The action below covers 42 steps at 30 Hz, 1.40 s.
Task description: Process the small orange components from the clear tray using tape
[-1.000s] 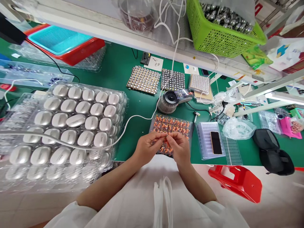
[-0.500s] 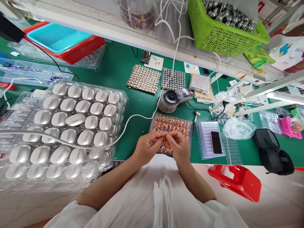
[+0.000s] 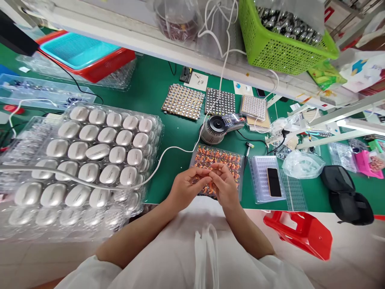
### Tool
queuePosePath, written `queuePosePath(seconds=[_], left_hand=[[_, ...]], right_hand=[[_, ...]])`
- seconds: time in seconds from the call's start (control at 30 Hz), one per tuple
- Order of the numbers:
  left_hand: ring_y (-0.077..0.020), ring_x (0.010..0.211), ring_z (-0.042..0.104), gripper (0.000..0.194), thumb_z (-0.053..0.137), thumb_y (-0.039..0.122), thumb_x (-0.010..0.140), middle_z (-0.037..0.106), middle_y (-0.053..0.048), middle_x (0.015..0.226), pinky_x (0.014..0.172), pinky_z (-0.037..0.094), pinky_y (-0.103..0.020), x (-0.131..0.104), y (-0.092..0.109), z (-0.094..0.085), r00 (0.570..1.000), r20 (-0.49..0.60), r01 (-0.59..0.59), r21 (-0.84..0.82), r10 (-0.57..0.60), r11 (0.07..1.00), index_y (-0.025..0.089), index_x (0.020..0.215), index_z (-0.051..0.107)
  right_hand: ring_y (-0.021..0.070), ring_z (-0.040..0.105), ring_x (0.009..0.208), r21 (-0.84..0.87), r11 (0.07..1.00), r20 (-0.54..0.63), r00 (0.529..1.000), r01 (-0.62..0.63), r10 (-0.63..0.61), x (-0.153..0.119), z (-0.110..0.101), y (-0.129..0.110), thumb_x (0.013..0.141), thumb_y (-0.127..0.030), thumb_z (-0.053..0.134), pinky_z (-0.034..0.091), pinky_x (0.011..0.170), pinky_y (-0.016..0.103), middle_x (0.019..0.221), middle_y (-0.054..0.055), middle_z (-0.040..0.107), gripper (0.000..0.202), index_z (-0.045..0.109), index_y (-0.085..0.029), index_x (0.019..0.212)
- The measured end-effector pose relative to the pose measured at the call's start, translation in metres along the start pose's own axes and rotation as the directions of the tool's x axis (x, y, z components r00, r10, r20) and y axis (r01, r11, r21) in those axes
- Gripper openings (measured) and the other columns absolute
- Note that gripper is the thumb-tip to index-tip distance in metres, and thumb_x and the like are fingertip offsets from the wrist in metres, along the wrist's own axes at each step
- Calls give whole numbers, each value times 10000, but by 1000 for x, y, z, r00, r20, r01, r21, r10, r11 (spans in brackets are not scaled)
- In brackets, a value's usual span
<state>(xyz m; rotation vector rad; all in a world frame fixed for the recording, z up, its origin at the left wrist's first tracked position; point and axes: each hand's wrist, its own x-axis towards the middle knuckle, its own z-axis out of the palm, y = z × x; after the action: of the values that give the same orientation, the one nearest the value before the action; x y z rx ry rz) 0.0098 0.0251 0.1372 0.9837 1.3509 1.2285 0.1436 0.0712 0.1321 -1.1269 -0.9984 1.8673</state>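
Observation:
Both my hands meet over a clear tray [image 3: 242,170] of small orange parts [image 3: 222,155] at the table's front edge. My left hand [image 3: 189,185] is closed in a pinch, its thumb and forefinger pointing right. Close against it, my right hand [image 3: 224,185] is pinched too, fingertips almost touching those of the left. Something tiny and orange-red seems to sit between the fingertips, too small to name. Behind the tray stands a round grey-black device [image 3: 214,129] with a clear-topped arm reaching right.
Stacked clear trays of silver-white rounded cases [image 3: 88,172] fill the left. A white cable [image 3: 171,147] crosses the table. Farther back lie boards of small round parts [image 3: 183,101]. A phone [image 3: 273,182] rests on plastic trays at right. A green basket [image 3: 285,54] stands on the overhead shelf.
My right hand's fingers have shifted and lifted slightly at the pinch. My left hand stays nearly in place. The whole view has moved a little.

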Motion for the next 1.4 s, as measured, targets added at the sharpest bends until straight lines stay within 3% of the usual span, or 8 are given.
queuePosePath(seconds=[0.13, 0.43, 0.63, 0.8, 0.97, 1.07, 1.27, 1.4], left_hand=[[-160, 795, 663, 175, 609, 296, 836, 709, -41, 879, 716, 537, -259, -1, -1, -2, 1000, 17, 20, -19, -20, 1000, 181, 950, 675], [-150, 764, 667, 235, 586, 252, 838, 695, -8, 826, 699, 510, -258, -5, 9, -4, 997, 33, -73, 249, 67, 966, 206, 1057, 513], [-153, 759, 680, 214, 582, 258, 845, 712, -14, 860, 675, 508, -255, -5, 13, -7, 991, 83, -124, 343, 102, 931, 215, 1041, 508], [-160, 810, 666, 231, 611, 278, 833, 704, -37, 895, 724, 519, -275, -4, 10, -7, 988, 35, -152, 364, 149, 919, 203, 1037, 532], [-147, 717, 594, 78, 683, 200, 770, 659, -21, 744, 689, 490, -285, -5, 6, -4, 846, -42, -446, 492, 532, 748, 203, 825, 629], [-141, 687, 582, 102, 680, 171, 773, 683, -21, 742, 686, 480, -296, -4, 1, -2, 796, 6, -529, 491, 605, 692, 219, 863, 673], [-156, 715, 616, 120, 669, 203, 790, 707, -34, 764, 722, 495, -321, -2, -2, 3, 845, -70, -445, 456, 530, 771, 228, 900, 712], [-162, 744, 623, 73, 655, 250, 804, 690, -40, 772, 682, 505, -281, 0, 1, 4, 944, -118, -263, 297, 309, 918, 205, 822, 709]], right_hand=[[95, 461, 583, 7, 1000, 104, 995, -12, 12, 1, -10, -6, 807, -312, 631, 374, 516, 221, 722, -23, 511, 218, 605, -226, 1005], [154, 546, 761, -220, 972, 264, 964, 83, -22, 2, -22, -24, 775, -324, 680, 453, 662, 279, 844, 22, 592, 170, 645, -220, 904], [144, 505, 674, -363, 914, 218, 970, 181, -105, 1, -19, -22, 791, -317, 649, 410, 576, 260, 734, 11, 560, 115, 630, -205, 767], [129, 491, 650, -276, 937, 118, 975, 214, -187, -2, -17, -10, 780, -288, 655, 389, 573, 254, 732, -1, 549, 92, 627, -207, 749], [113, 463, 635, -174, 971, -78, 981, 164, -180, -2, -14, 1, 774, -285, 664, 375, 580, 236, 696, -21, 554, 90, 628, -208, 745], [118, 479, 645, -169, 973, -107, 978, 158, -178, -2, -12, 2, 766, -304, 667, 394, 598, 242, 699, -19, 565, 110, 625, -204, 746], [139, 533, 697, -171, 966, -93, 973, 195, -213, -5, -6, 3, 767, -313, 667, 442, 640, 265, 750, 2, 584, 116, 627, -204, 767], [137, 526, 685, -241, 941, -79, 961, 238, -263, -6, -4, 3, 798, -307, 639, 438, 618, 265, 753, 3, 572, 98, 629, -213, 774]])
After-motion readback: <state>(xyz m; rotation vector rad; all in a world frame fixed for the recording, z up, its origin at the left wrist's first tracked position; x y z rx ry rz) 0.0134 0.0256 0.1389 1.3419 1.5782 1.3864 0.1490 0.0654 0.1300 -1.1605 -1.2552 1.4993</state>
